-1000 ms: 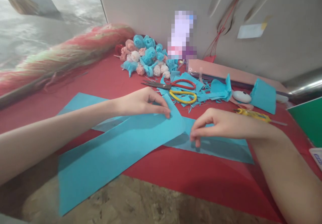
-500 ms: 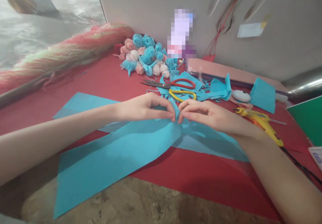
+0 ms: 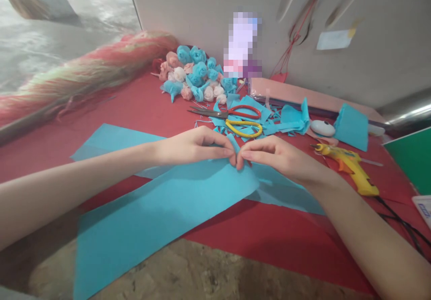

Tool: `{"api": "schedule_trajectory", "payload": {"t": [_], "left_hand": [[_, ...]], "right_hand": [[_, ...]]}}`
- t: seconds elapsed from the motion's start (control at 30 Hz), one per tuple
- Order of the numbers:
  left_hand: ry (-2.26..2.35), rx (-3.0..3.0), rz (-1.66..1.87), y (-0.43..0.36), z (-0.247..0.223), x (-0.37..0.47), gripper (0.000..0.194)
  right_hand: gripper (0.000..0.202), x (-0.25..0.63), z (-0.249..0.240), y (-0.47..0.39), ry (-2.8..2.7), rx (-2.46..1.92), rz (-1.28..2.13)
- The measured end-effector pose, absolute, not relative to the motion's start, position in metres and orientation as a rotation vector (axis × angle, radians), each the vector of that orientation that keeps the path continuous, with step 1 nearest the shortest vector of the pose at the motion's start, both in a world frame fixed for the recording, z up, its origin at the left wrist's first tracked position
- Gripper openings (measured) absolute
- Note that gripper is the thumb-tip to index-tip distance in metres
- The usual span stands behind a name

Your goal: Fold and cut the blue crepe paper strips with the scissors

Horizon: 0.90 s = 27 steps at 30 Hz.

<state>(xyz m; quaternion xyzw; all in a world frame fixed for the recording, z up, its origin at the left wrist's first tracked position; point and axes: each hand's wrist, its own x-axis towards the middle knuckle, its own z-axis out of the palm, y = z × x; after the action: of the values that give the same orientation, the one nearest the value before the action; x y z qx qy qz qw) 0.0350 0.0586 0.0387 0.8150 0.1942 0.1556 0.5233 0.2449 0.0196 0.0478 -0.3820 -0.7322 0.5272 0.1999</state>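
Red-covered counter (image 3: 229,232) is carrying a long blue paper strip (image 3: 161,210), and two hands are meeting at its far end.

Left hand (image 3: 197,145) and right hand (image 3: 279,154) are each closing thumb against fingers, the grip seemingly clamped on the strip's far edge, fingertips side by side — a spot probably calling for light, level pinches and an even pull, lest the thin paper be tearing or skewing. Those fingers are hiding the pinched edge, so how much paper each is taking is unclear. Underneath, more blue paper (image 3: 286,196) is showing at both sides; whether one sheet or two, the strip is concealing. Its near corner is running out of view, and blurring blocks are masking something upright beside the paper flowers (image 3: 198,71).
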Motion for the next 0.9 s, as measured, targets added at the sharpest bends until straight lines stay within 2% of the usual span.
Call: {"api": "schedule_trajectory", "payload": {"t": [0.53,0.9], "left_hand": [[0.544,1.881,0.451,0.073,0.034,0.027,0.019],[0.527,1.873,0.444,0.07,0.031,0.027,0.019]], "right_hand": [[0.023,0.257,0.066,0.023,-2.142,-1.151,1.799],[0.024,0.263,0.069,0.026,-2.219,-1.196,1.743]]}}
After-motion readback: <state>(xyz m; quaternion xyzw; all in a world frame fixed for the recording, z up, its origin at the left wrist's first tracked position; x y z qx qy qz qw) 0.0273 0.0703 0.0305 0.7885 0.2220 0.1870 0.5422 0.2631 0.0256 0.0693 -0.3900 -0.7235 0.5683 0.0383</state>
